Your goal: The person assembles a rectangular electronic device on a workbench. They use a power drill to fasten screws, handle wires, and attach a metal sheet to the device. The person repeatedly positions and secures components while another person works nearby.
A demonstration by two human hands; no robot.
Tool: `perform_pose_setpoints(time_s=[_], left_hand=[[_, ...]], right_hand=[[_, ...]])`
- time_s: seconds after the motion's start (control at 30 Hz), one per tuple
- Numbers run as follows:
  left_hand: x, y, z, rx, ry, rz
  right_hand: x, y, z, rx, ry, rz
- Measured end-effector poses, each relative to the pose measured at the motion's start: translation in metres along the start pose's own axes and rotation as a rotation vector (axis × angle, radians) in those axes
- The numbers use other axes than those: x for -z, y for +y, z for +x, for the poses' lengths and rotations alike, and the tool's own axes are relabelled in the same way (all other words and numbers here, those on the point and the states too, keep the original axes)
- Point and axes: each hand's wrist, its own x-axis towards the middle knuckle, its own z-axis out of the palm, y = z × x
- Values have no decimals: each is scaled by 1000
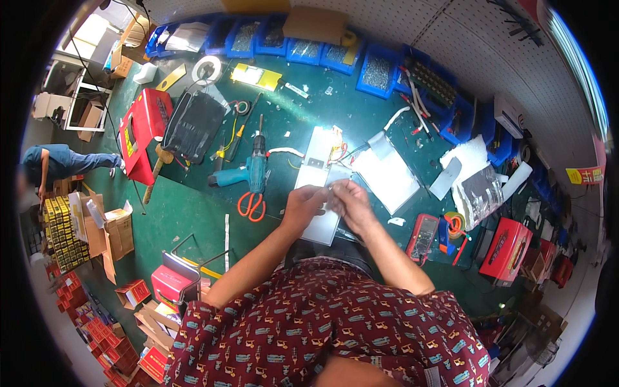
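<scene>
Shirt [329, 309]: nearest the camera, your soft maroon cloth, printed with small figures.
Left hand [305, 208]: fingers curled narrow over the casing [320, 230]; I could not tell whether they gripped anything.
Right hand [350, 202]: fingertips drawn together just beside the left hand; anything pinched was too small to make out.
Casing: long, flat, pale grey, metal-looking, it lay beneath your hands, near end by your waist.
Handling: such close fingertip work probably called for steady wrists, light pressure and the casing braced against sliding.
Wires [337, 153]: thin, bunched at the casing's far part; slack would likely have spared their joints.
Sheet [389, 173]: white, smooth, oblong, to the right.
Drill [256, 170]: teal, moulded, left of the casing.
Scissors [252, 198]: looped orange handles, near the drill.
Bins [377, 74]: blue, holding small glinting pieces.
</scene>
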Motion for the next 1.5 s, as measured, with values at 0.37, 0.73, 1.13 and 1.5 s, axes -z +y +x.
perform_pose_setpoints(time_s=[0.37, 0.73, 1.13, 1.5], left_hand=[[42, -22, 16, 137, -193, -69], [82, 11, 79, -198, -30, 259], [57, 49, 148, -694, -292, 1075], [62, 63, 183, -519, -551, 1091]], right_hand=[[-25, 42, -20, -13, 132, 103], [-26, 19, 38, 429, 453, -1107], [-31, 23, 70, 488, 489, -1450], [-31, 23, 70, 467, 460, -1367]])
